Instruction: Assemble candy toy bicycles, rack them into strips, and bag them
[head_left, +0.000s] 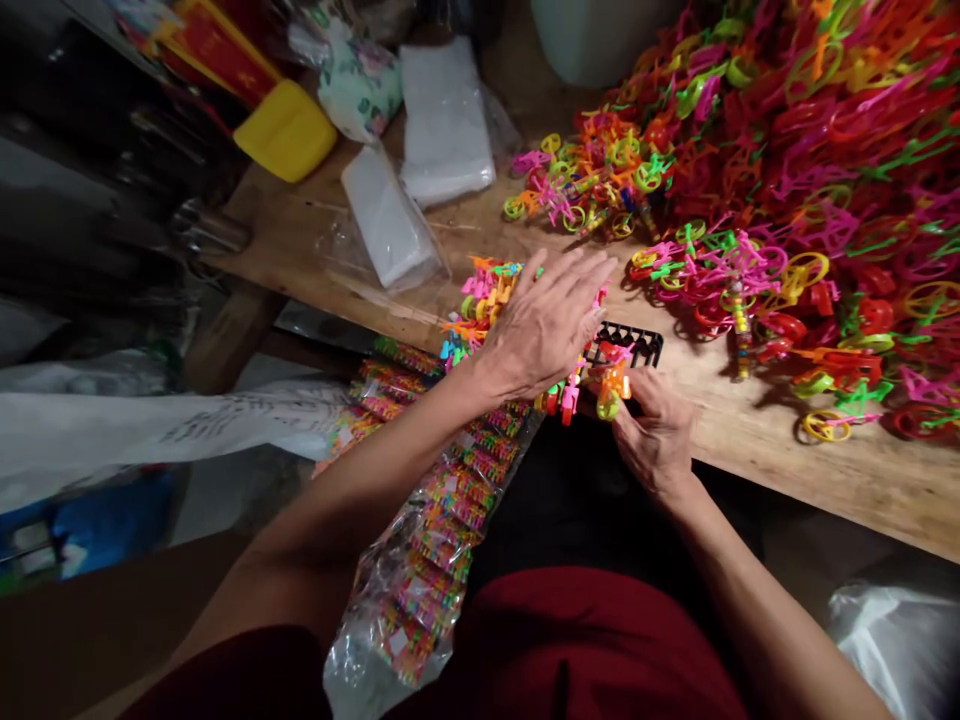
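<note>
My left hand (546, 325) lies flat, fingers stretched out, over a row of small colourful plastic toy bicycles (487, 290) at the table's front edge. Its palm hides part of that row. A black slotted plastic rack (634, 345) shows to the right of the left hand; its left part is covered. My right hand (660, 425) is closed at the rack's near right corner, with an orange and yellow toy bicycle (613, 388) at its thumb and fingers. Some of its fingertips are hidden.
A large heap of toy bicycles (840, 180) covers the right of the wooden table (847, 485). White plastic packs (450, 120) and a yellow object (286, 130) lie at the back left. A long clear strip of packed toys (450, 530) hangs below the edge.
</note>
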